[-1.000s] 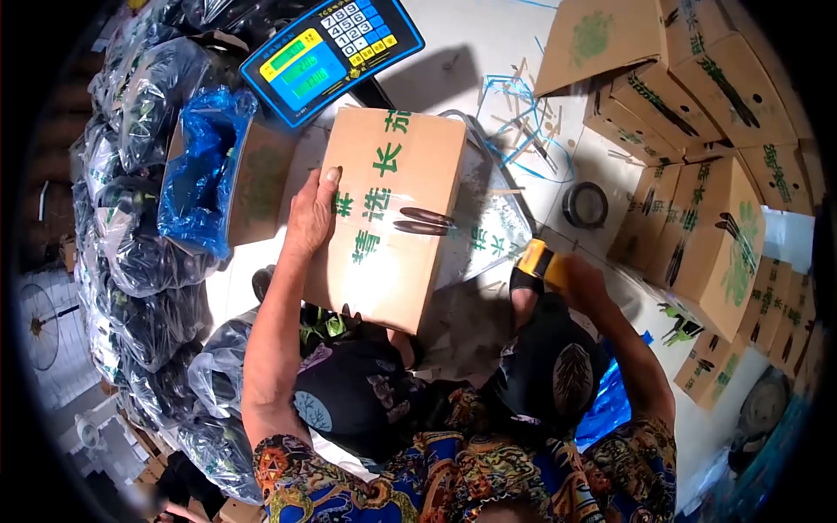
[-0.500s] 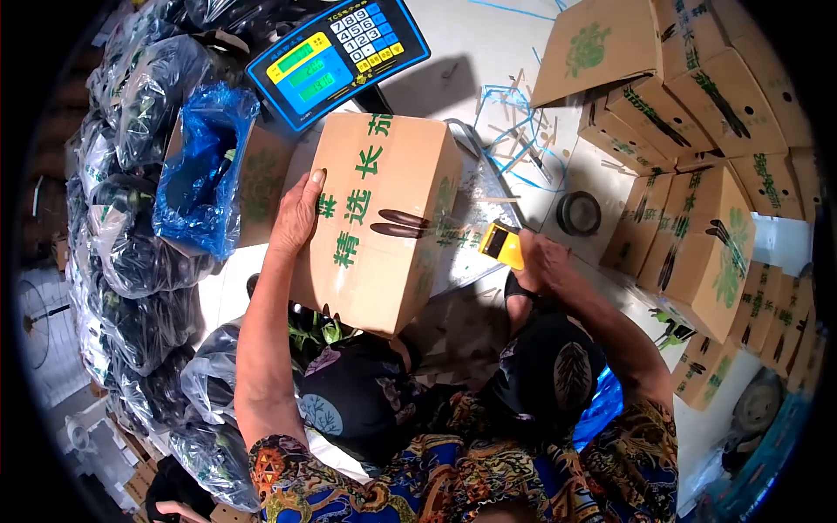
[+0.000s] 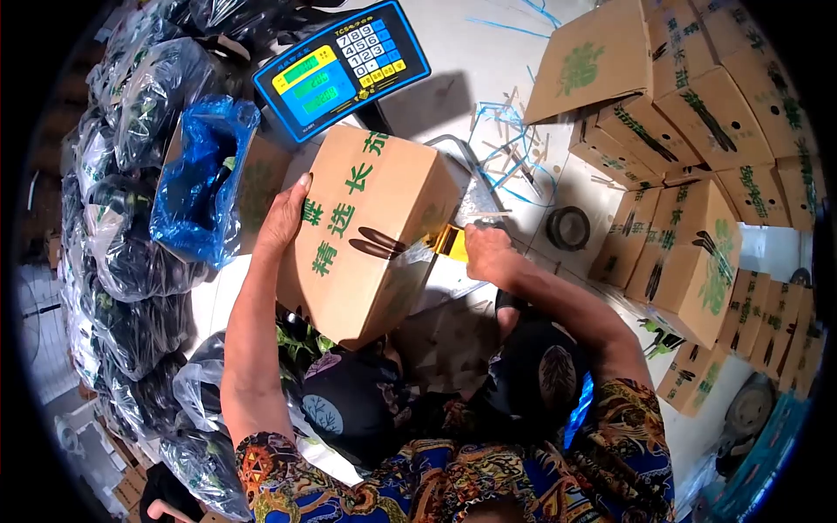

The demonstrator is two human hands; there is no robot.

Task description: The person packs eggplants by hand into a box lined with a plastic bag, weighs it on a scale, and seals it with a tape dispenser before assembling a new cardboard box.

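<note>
A closed cardboard box (image 3: 349,235) with green print and a picture of dark eggplants stands tilted in front of me on the metal platform of a scale (image 3: 475,199). My left hand (image 3: 283,213) lies along the box's left edge, thumb on the upper face, pressing on it. My right hand (image 3: 490,251) is wrapped round a yellow tape dispenser (image 3: 448,242), which touches the right side of the box. Clear tape runs from the dispenser onto that side. The scale's display (image 3: 340,70) is lit above the box.
An open box lined with blue plastic (image 3: 187,209) stands at the left, beside a pile of bagged eggplants (image 3: 131,248). Printed cartons (image 3: 689,244) are stacked at the right. A black tape roll (image 3: 568,227) and blue strapping (image 3: 514,139) lie on the floor.
The box has turned and shifted slightly left and down. My right hand and the dispenser have moved left, against the box. My left hand has moved a little left with it.
</note>
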